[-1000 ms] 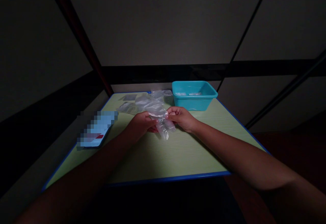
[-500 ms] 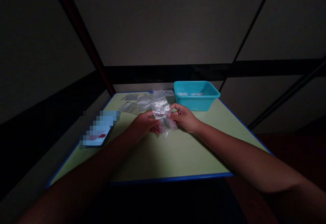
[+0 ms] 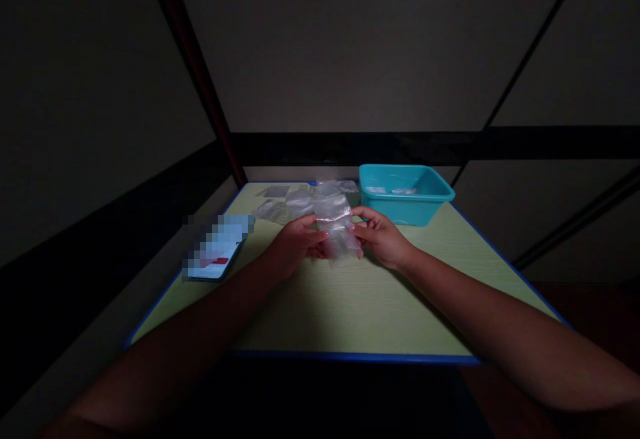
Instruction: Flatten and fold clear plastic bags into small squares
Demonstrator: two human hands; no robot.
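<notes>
A clear plastic bag (image 3: 334, 216) is held above the middle of the table, between my two hands. My left hand (image 3: 299, 242) pinches its left edge, thumb on the front. On the right edge, my right hand (image 3: 376, 234) grips it with thumb and fingers. The bag looks fairly flat, with shiny creases across it. Behind it, more clear plastic bags (image 3: 273, 210) lie on the table toward the back left. Whether anything is inside the held bag cannot be made out.
A turquoise basket (image 3: 407, 206) with some clear pieces in it stands at the back right of the pale green table (image 3: 350, 319), which has a blue edge. A phone (image 3: 217, 252) with a lit screen rests at the left. Dark panels rise behind.
The view has shifted, so the table and basket appear farther right. The bag between my hands is now spread flatter and less crumpled; both hands still hold it.
</notes>
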